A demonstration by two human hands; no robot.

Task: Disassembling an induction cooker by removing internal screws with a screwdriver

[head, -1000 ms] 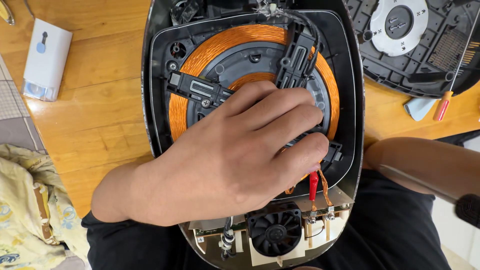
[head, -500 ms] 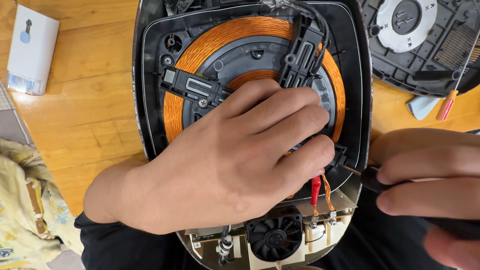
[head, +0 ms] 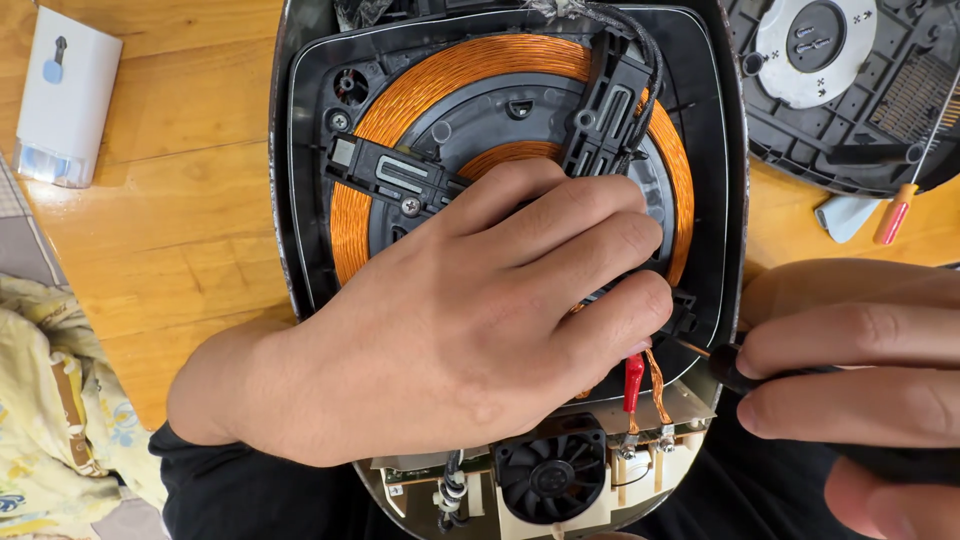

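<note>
An opened induction cooker [head: 300,200] lies on the wooden table, its copper coil [head: 400,110] and black plastic brackets [head: 395,180] exposed. My left hand [head: 470,330] lies flat on the coil's lower right, fingers spread over it. My right hand [head: 860,370] comes in from the right edge, closed around a black-handled screwdriver [head: 740,368]. Its tip points at the lower right rim of the coil holder, near a red terminal sleeve [head: 633,380] and copper leads. A small black fan [head: 550,475] sits at the cooker's near end.
The cooker's removed bottom cover [head: 850,110] lies at the upper right, with an orange-handled screwdriver [head: 895,215] beside it. A white box-shaped device [head: 65,95] sits at the upper left. Yellow patterned cloth [head: 50,400] lies at the lower left.
My right hand has come in from the right with the black screwdriver and brought its tip to the coil holder's lower right rim. My left hand has stayed on the coil.
</note>
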